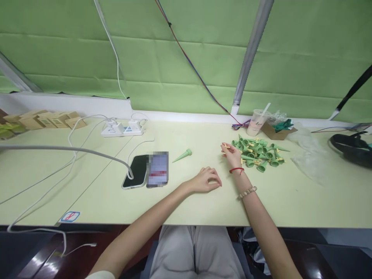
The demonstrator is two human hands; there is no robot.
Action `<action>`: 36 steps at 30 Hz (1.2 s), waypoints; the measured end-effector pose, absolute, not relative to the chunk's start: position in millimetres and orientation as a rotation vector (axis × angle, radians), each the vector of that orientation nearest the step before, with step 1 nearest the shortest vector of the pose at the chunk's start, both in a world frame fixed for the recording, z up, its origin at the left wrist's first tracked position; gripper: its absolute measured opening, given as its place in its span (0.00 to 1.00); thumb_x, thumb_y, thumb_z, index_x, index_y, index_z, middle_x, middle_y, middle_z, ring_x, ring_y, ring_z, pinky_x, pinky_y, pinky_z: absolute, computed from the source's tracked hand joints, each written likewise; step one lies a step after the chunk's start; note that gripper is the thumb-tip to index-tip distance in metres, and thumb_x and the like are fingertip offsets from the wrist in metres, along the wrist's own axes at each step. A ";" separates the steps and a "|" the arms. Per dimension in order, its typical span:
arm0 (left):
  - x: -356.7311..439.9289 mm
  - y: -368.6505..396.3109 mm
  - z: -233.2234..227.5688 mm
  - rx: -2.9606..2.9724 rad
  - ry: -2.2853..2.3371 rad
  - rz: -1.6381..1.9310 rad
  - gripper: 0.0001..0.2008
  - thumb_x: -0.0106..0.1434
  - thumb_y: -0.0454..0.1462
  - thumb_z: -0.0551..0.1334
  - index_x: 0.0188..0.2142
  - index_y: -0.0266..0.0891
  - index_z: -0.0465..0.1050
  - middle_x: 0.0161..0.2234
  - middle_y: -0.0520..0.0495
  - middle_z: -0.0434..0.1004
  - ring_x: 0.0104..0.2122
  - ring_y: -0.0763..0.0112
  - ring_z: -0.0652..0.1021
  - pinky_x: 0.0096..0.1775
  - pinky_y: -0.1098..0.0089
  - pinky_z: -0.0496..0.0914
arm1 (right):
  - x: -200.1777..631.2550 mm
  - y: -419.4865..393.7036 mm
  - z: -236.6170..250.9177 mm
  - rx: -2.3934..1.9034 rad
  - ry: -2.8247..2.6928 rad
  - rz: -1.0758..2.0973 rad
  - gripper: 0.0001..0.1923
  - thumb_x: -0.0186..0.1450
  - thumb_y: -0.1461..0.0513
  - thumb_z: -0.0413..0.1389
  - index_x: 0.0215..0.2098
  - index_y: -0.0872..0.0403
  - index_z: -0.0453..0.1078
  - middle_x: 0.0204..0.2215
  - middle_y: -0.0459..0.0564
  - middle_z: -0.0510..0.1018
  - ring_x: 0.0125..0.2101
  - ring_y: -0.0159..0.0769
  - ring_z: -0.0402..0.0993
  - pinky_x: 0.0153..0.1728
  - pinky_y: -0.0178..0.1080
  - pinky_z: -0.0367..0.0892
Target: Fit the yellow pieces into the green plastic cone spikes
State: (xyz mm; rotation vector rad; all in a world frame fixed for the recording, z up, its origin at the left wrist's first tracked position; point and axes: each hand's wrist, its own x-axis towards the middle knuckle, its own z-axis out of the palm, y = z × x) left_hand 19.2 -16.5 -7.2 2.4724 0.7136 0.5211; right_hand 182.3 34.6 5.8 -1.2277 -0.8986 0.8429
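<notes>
My right hand [232,154] reaches toward a pile of green cone-shaped spikes [258,152] with small yellow parts, and its fingers pinch one small yellow piece [226,146] at the pile's left edge. My left hand [206,180] rests on the pale green table [186,201] with fingers loosely curled and nothing visible in it. A single green cone [182,155] lies alone on the table, to the left of both hands. A red string and a bead bracelet sit on my right wrist.
Two phones [147,170] lie left of centre, one on a white cable. A white power strip [123,129] and cardboard boxes [46,119] sit at the back left. A plastic cup [257,121], a small box, clear plastic bags [310,153] and a black object [353,148] are at right.
</notes>
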 end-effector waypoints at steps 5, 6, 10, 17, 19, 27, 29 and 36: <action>43.1 39.7 -7.7 2.422 1.101 0.587 0.12 0.59 0.39 0.54 0.40 0.43 0.72 0.43 0.46 0.69 0.46 0.63 0.66 0.49 0.59 0.57 | 187.8 39.2 7.4 -1.139 -0.660 0.943 0.18 0.44 0.58 0.63 0.32 0.58 0.73 0.31 0.49 0.76 0.23 0.24 0.69 0.21 0.27 0.68; 45.5 52.0 -4.7 2.377 1.259 0.676 0.14 0.60 0.37 0.52 0.44 0.42 0.70 0.45 0.44 0.68 0.48 0.62 0.66 0.50 0.58 0.57 | 189.0 40.1 7.2 -1.126 -0.629 0.937 0.17 0.44 0.59 0.64 0.32 0.58 0.73 0.32 0.49 0.76 0.23 0.23 0.69 0.21 0.27 0.68; 46.3 70.8 3.6 2.308 1.320 0.938 0.16 0.59 0.37 0.51 0.46 0.38 0.68 0.46 0.43 0.69 0.47 0.64 0.68 0.49 0.61 0.59 | 192.5 43.6 7.6 -1.092 -0.530 0.940 0.16 0.44 0.60 0.64 0.31 0.57 0.72 0.31 0.49 0.76 0.22 0.24 0.69 0.20 0.26 0.67; 49.9 88.0 19.5 2.118 1.360 0.651 0.14 0.60 0.35 0.50 0.33 0.35 0.75 0.33 0.44 0.76 0.35 0.69 0.74 0.41 0.67 0.64 | 188.1 44.0 9.1 -1.023 -0.604 1.130 0.13 0.47 0.61 0.62 0.31 0.55 0.71 0.29 0.47 0.76 0.21 0.23 0.69 0.21 0.26 0.67; 49.1 101.6 34.1 2.114 1.495 0.785 0.16 0.60 0.32 0.48 0.43 0.36 0.70 0.45 0.41 0.71 0.46 0.65 0.69 0.49 0.62 0.59 | 188.6 44.2 7.8 -1.096 -0.729 1.086 0.12 0.48 0.59 0.61 0.31 0.55 0.71 0.29 0.48 0.76 0.22 0.24 0.69 0.23 0.28 0.69; -6.2 69.4 34.9 2.209 2.122 0.542 0.18 0.59 0.40 0.55 0.48 0.34 0.65 0.47 0.36 0.65 0.51 0.54 0.63 0.49 0.59 0.57 | 161.6 34.1 -9.2 -1.249 -1.466 0.949 0.05 0.48 0.64 0.58 0.25 0.57 0.73 0.17 0.45 0.73 0.17 0.27 0.66 0.20 0.31 0.65; -19.8 52.8 19.8 2.162 2.202 0.430 0.16 0.59 0.37 0.55 0.46 0.31 0.65 0.46 0.35 0.66 0.49 0.54 0.64 0.47 0.61 0.58 | 149.9 29.7 -13.6 -1.205 -1.672 0.857 0.04 0.50 0.65 0.57 0.25 0.56 0.73 0.21 0.47 0.75 0.20 0.27 0.67 0.24 0.32 0.66; -40.1 28.5 20.3 1.970 1.995 1.350 0.16 0.63 0.39 0.49 0.48 0.35 0.61 0.45 0.38 0.67 0.46 0.62 0.67 0.48 0.62 0.61 | 124.7 34.3 -6.9 -0.914 -1.595 1.588 0.19 0.51 0.55 0.60 0.38 0.59 0.72 0.27 0.47 0.75 0.20 0.23 0.67 0.25 0.32 0.69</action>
